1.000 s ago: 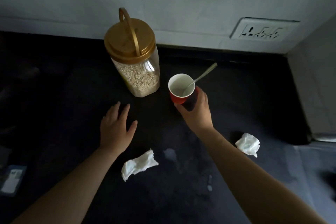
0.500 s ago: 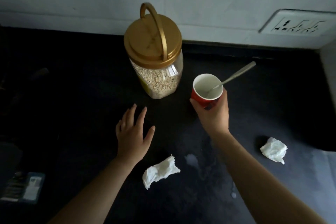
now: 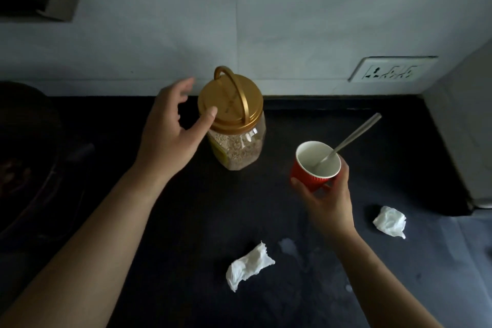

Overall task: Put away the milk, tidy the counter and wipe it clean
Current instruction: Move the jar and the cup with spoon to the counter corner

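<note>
Tidying barely begun, wiping not started.
Left hand [image 3: 170, 125] open beside the gold-lidded clear plastic oat jar [image 3: 237, 138]; right hand [image 3: 327, 202] clamped round a red paper cup [image 3: 306, 176] with a metal spoon [image 3: 354, 136], right of the jar. Two crumpled white tissues [image 3: 249, 269] and a pale spill [image 3: 287, 245] lie nearer than the jar on the black surface [image 3: 319, 120]. No milk container shows; jar label unreadable.

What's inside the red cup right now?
A metal spoon stands in the red cup, its handle leaning out over the rim. The white inside looks empty otherwise; the spoon's bowl covers part of the bottom.
</note>
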A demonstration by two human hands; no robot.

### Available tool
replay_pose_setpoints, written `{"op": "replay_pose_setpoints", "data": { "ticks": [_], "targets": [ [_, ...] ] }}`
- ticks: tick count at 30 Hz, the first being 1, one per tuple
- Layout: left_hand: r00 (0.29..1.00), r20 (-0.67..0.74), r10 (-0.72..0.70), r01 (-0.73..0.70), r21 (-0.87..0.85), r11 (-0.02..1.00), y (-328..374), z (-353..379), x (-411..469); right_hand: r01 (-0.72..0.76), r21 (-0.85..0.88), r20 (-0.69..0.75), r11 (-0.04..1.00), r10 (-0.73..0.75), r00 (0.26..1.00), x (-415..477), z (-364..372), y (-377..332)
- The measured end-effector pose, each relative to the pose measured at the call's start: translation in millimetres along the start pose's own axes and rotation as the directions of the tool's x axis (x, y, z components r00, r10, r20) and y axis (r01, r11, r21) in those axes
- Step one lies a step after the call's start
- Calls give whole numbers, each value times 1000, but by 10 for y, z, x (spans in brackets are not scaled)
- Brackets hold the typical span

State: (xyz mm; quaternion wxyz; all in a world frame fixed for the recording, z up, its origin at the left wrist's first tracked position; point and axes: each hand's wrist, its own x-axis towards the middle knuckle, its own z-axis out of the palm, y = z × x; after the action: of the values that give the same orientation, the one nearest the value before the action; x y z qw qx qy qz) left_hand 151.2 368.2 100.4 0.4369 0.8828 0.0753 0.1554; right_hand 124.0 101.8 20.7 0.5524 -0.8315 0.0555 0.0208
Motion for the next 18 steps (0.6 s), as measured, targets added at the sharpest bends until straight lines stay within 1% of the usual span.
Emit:
{"op": "replay_pose_setpoints", "data": {
  "ticks": [2,3,4,5,7,9,12,14,18],
  "targets": [
    [988,3,153,-153,61,986,146,0,203,11,-3,-12,1000,-11,1000,-55,-48,-42],
    [971,31,235,-237,110,965,203,11,308,13,-5,-19,1000,-13,1000,-82,-71,-59],
    [950,84,300,-310,160,937,236,28,416,14,-5,-31,1000,-15,999,-112,-92,-75],
    [929,158,334,-362,204,910,255,47,516,15,-3,-46,1000,-15,999,-142,-115,-93],
    [889,325,321,-405,234,884,255,66,664,15,-2,-67,1000,-15,998,-205,-152,-127],
    [854,424,301,-411,194,891,249,57,733,21,-8,-73,1000,-21,997,-257,-175,-153],
    [830,437,348,-469,209,858,262,19,765,39,-13,-61,999,-40,997,-324,-189,-207],
    [824,448,347,-483,234,844,276,4,726,54,-11,-51,998,-54,997,-364,-192,-248],
    [853,426,301,-436,265,860,292,1,535,64,6,-53,998,-64,997,-438,-205,-316]
  ]
}}
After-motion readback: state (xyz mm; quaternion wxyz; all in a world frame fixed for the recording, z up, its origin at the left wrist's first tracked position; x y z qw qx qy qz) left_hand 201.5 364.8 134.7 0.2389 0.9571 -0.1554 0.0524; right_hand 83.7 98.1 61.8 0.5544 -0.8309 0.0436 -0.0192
